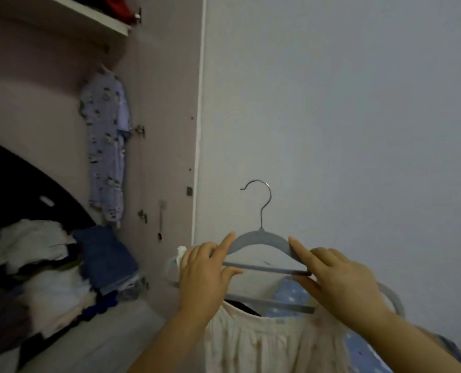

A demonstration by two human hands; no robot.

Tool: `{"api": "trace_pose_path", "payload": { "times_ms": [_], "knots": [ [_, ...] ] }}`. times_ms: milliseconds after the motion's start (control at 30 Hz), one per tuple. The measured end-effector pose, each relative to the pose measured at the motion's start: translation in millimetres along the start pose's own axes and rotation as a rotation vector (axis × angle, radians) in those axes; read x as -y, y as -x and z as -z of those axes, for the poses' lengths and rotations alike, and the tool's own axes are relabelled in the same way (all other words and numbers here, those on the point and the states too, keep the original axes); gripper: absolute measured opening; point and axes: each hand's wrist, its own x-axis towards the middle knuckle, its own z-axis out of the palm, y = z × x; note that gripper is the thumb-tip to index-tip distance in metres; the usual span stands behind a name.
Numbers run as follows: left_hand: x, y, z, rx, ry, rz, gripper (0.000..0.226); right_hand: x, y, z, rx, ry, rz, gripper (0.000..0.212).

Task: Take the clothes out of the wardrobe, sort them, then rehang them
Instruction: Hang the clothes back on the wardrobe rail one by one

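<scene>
I hold a grey hanger [261, 239] with a silver hook up in front of the pale wall. My left hand [206, 273] grips its left arm, index finger along the top and thumb under the bar. My right hand [339, 281] grips its right end the same way. Below it a second grey hanger [285, 305] carries a cream floral garment [267, 343] and a blue dotted one [291, 292]. Inside the open wardrobe [159, 130] at left hangs a lilac printed garment [105, 146].
A heap of mixed clothes [43, 278] lies at lower left, with folded blue jeans [105, 259] beside it. A white shelf [94, 17] with something red sits at top left. The wardrobe's side panel edge [198, 130] runs down the middle.
</scene>
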Motion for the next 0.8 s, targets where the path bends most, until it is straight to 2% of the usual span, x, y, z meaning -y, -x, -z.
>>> {"api": "trace_pose_path", "payload": {
  "times_ms": [100, 300, 433, 667, 800],
  "knots": [
    [39, -28, 17, -0.032, -0.058, 0.104, 0.064, 10, -48, -44, -0.063, -0.092, 0.062, 0.051],
    [112, -84, 37, -0.148, -0.392, 0.078, 0.069, 29, -142, -127, -0.217, -0.265, 0.139, 0.049],
    [150, -118, 50, -0.221, -0.54, 0.078, 0.069, 40, -195, -168, -0.248, -0.371, 0.169, 0.066],
    [226, -159, 66, -0.268, -0.803, 0.136, 0.072, 82, -286, -240, -0.288, -0.508, 0.245, 0.074],
    [291, -187, 73, -0.293, -0.837, 0.176, 0.07, 114, -344, -286, -0.342, -0.505, 0.299, 0.076]
  ]
}}
